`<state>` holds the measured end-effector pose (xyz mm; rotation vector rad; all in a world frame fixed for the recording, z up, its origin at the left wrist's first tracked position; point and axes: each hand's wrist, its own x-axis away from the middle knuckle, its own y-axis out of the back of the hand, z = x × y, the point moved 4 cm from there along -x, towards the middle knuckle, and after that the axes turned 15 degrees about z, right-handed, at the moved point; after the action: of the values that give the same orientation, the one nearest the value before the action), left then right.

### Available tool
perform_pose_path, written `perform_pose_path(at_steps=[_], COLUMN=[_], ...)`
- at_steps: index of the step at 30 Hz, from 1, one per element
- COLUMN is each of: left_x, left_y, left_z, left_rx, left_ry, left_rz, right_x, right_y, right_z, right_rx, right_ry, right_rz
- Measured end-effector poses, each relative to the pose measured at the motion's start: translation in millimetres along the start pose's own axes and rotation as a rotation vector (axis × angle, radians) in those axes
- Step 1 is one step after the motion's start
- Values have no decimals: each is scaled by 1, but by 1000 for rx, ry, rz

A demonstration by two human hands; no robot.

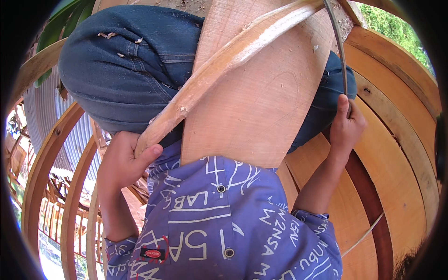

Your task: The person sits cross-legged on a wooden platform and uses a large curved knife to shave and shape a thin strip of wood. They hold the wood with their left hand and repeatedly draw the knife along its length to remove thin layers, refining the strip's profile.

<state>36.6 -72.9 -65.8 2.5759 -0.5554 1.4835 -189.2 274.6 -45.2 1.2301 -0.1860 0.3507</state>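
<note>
My left hand is wrapped round the near end of a long curved wooden strip, its thumb lying along the top. The strip slants up to the far right across a wide flat board; a pale, freshly cut patch shows on its far half. On the right, my right hand grips a machete, its long dark blade seen nearly edge-on and pointing away from me. The blade's tip reaches the top edge of the view, beside the strip's far end. Whether blade and strip touch, I cannot tell.
My bent legs flank the board, with wood shavings on the left one. Curved planks form a wall at right. Bare curved ribs stand at left, before corrugated metal sheeting. A thin cord hangs at lower right.
</note>
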Motion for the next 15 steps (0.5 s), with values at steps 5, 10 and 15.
perform_pose_path(at_steps=[5,10,15], left_x=[0,4,6], left_y=[0,-2,-6], left_z=[-2,-3,-4], left_rx=[-38,-48,-66], left_ry=[-24,-26,-50], left_rz=[-28,-33,-129], right_x=[15,4,7], right_y=[-20,-12,-16], right_z=[26,3,6], right_rx=[-47,-62,-77], right_ry=[132,73,78], right_rz=[125,81,94])
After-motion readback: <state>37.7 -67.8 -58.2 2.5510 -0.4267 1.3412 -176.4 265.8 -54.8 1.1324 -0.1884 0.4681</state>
